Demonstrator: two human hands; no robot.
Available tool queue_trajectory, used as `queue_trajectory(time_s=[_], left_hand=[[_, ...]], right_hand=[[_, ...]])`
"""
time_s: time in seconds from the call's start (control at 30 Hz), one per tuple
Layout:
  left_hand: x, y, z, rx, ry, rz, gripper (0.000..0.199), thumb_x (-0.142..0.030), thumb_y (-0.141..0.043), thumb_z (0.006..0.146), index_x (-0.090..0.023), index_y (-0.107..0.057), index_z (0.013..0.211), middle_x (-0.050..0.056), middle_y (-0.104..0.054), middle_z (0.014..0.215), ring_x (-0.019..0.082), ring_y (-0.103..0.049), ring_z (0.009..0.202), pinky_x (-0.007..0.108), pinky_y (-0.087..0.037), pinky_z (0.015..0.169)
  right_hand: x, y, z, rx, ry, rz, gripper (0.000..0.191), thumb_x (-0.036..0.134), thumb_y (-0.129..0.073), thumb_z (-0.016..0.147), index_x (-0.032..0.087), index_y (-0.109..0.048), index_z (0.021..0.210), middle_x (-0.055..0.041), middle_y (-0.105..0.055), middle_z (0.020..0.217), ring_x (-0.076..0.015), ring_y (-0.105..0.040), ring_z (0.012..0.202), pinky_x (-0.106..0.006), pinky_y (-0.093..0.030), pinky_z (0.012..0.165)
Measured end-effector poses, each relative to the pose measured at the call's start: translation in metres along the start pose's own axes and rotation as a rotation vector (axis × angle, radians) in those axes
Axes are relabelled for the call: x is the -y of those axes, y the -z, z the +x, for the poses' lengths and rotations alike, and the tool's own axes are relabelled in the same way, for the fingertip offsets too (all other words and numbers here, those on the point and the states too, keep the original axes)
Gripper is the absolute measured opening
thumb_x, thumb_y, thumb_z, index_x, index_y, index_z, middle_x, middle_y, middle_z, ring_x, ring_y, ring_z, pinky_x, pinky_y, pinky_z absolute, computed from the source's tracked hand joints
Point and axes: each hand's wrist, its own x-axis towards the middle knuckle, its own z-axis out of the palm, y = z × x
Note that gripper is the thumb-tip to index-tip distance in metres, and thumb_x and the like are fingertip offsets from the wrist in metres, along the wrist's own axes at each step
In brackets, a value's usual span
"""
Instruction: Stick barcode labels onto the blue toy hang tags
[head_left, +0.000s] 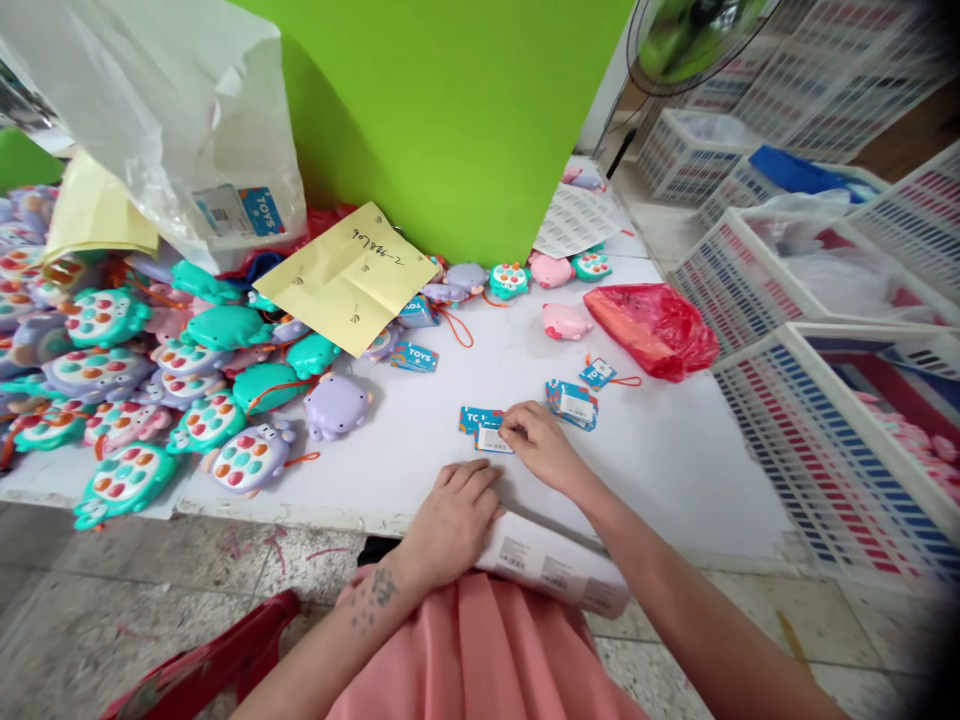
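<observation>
My right hand [541, 444] is closed, thumb and forefinger pinched at the edge of a small white barcode sticker [491, 440]. The sticker lies against a blue "TOYS" hang tag [472, 415] on the white table. At the table's front edge, my left hand [454, 512] rests palm down over the end of a curled white sheet of barcode stickers [555, 566], its thumb hidden. A small stack of blue tags with barcodes [574, 403] lies right of my right hand. Behind it is another tag [598, 373] with an orange cord.
Teal, purple and pink animal-shaped pop toys [217, 370] are heaped at left, under a yellow paper [349, 278] and a plastic bag [225, 120]. A green panel [442, 120] stands behind. A red bag [652, 328] lies at right, beside white plastic crates [825, 450].
</observation>
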Motion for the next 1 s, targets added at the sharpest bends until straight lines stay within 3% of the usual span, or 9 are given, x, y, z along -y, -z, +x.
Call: queue_trajectory(time_s=[1.0], left_hand=[[0.0005, -0.0012, 0.0003, -0.014, -0.008, 0.011, 0.017, -0.023, -0.043, 0.092, -0.015, -0.057, 0.098, 0.009, -0.054, 0.124, 0.022, -0.041, 0.122, 0.042, -0.036, 0.098]], right_hand=[[-0.0017, 0.0014, -0.0001, 0.026, -0.014, 0.035, 0.010, 0.015, -0.053, 0.079, 0.020, -0.058, 0.072, -0.0046, -0.056, 0.087, -0.0184, -0.052, 0.089, -0.037, -0.041, 0.084]])
